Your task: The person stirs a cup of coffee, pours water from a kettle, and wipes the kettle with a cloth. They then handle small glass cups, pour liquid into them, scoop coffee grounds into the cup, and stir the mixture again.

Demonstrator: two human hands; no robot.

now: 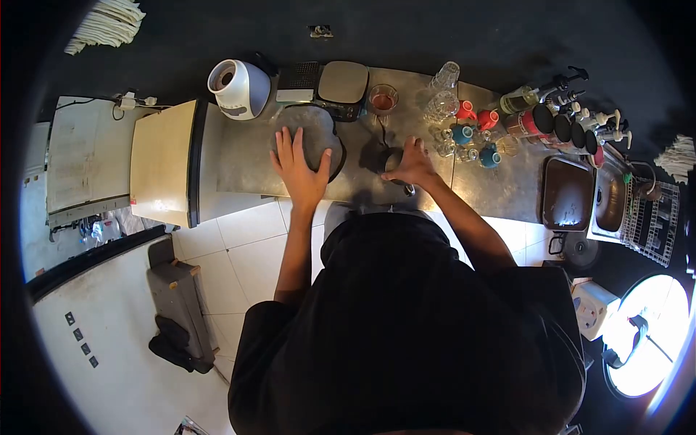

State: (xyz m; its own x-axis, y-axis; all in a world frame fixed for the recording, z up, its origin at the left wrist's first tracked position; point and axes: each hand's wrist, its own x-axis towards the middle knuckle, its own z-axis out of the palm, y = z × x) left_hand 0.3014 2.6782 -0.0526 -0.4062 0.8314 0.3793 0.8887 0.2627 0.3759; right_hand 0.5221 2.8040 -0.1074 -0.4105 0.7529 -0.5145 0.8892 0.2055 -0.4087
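Note:
My left hand [299, 168] lies flat with fingers spread on a dark grey, rounded slab-like thing [319, 141] on the steel counter. My right hand [415, 165] is to the right of it, its thumb and fingers curled around a small dark round thing [392, 159] whose kind I cannot tell. A short shiny metal piece [409, 191] shows just below that hand, near the counter's front edge. Beyond the right hand stands a glass with reddish-brown liquid [383, 98].
A flat-topped scale-like device [344, 82] and a white rounded appliance [239, 90] stand at the back. Right of my hands are clear glasses [443, 107], red cups [488, 119] and blue cups [490, 156]. Pump bottles [523, 99], a dark tray [568, 192] and a sink [609, 198] lie farther right.

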